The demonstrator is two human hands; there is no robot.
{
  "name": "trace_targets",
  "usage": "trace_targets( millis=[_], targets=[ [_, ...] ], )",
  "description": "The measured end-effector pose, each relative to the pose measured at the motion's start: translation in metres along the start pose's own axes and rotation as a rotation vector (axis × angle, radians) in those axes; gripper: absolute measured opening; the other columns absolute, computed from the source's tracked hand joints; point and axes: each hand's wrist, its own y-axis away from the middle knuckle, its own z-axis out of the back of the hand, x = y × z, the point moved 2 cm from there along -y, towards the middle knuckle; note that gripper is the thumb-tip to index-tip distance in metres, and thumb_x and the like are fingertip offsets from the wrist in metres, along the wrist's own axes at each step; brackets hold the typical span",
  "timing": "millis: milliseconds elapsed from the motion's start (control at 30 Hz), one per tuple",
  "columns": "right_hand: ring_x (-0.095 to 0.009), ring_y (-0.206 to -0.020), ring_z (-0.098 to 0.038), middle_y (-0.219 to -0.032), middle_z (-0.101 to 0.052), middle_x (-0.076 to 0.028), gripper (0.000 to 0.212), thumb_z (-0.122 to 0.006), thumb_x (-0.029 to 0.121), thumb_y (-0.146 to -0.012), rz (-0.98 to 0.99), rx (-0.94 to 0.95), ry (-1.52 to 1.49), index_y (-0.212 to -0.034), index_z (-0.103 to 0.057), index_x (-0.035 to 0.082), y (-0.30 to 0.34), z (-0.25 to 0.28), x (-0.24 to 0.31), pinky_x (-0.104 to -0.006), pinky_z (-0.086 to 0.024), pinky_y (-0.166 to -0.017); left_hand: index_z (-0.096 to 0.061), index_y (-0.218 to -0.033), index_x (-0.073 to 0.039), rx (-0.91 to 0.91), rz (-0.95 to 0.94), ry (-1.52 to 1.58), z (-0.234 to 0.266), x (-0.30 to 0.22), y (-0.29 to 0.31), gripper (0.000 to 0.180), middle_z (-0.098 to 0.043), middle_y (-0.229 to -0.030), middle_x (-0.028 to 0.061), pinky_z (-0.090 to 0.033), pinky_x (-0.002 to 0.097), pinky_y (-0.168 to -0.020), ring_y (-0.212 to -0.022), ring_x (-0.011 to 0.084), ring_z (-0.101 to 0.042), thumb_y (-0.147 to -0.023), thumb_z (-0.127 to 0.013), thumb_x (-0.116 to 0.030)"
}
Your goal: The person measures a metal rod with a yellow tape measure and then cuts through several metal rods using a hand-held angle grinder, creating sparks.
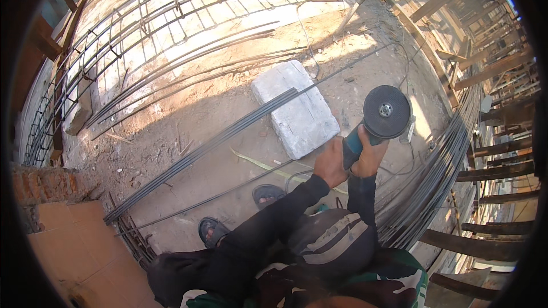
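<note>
Both my hands grip an angle grinder [354, 144] with a teal and dark body. My left hand [331, 162] is closed around its rear part, and my right hand [370, 157] wraps it nearer the head. The dark round disc [394, 100] faces up, apart from any rod; whether it spins I cannot tell. Left of the grinder lies a whitish concrete block [308, 122]. Across the block rests a bundle of steel rods [211, 142], its other end on the ground at the left. One longer rod [354, 65] runs past the bundle's far end.
A rebar cage [171, 8] spans the far side. Loose rods [200, 45] lie before it. A big heap of rods [428, 182] lies at my right, beside timber framing [494, 71]. My sandalled feet [212, 231] stand near a single rod [228, 190]. Orange boards [74, 251] lie at left.
</note>
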Motion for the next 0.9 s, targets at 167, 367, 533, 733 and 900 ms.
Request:
trace_targets(
  millis=[167,367,533,733,900],
  targets=[
    [-0.026,-0.097,-0.061,-0.107,-0.061,-0.016,0.066,-0.044,0.057,-0.094,-0.252,0.406,-0.431,-0.124,-0.047,-0.002,0.019,0.011,-0.022,-0.0381,-0.050,-0.087,-0.037,-0.130,0.005,0.218,-0.053,0.313,0.032,0.013,0.015,0.089,-0.057,-0.111,0.0293,-0.047,0.0419,-0.089,-0.103,0.0423,-0.059,-0.061,-0.082,-0.030],
    [-0.030,-0.092,-0.065,-0.097,-0.065,-0.018,0.087,-0.027,0.075,-0.090,-0.409,0.529,-0.640,-0.125,-0.049,-0.001,0.026,-0.002,-0.046,-0.0401,-0.053,-0.083,-0.040,-0.128,0.006,0.359,-0.042,0.386,0.046,0.025,0.018,0.091,-0.060,-0.112,0.0258,-0.047,0.0382,-0.092,-0.105,0.0338,-0.062,-0.061,-0.085,-0.036],
    [-0.029,-0.091,-0.066,-0.097,-0.065,-0.018,0.083,-0.026,0.073,-0.091,-0.494,0.379,-0.615,-0.125,-0.050,0.000,0.020,0.007,-0.065,-0.0398,-0.055,-0.080,-0.046,-0.125,0.006,0.257,0.088,0.259,0.037,0.027,0.019,0.086,-0.063,-0.110,0.0239,-0.047,0.0379,-0.091,-0.105,0.0339,-0.062,-0.058,-0.086,-0.030],
    [-0.028,-0.088,-0.065,-0.099,-0.063,-0.018,0.082,-0.027,0.070,-0.093,-0.556,0.371,-0.643,-0.130,-0.047,0.000,0.027,0.001,-0.054,-0.0401,-0.055,-0.078,-0.045,-0.126,0.006,0.274,0.054,0.315,0.041,0.031,0.026,0.080,-0.062,-0.111,0.0236,-0.047,0.0384,-0.092,-0.105,0.0352,-0.061,-0.060,-0.081,-0.021],
    [-0.028,-0.091,-0.065,-0.103,-0.063,-0.018,0.083,-0.028,0.071,-0.092,-0.615,0.365,-0.633,-0.128,-0.048,0.000,0.028,0.006,-0.059,-0.0399,-0.055,-0.080,-0.043,-0.128,0.006,0.358,0.143,0.345,0.038,0.038,0.030,0.082,-0.060,-0.114,0.0239,-0.047,0.0386,-0.092,-0.106,0.0359,-0.060,-0.060,-0.080,-0.021]
  ],
)
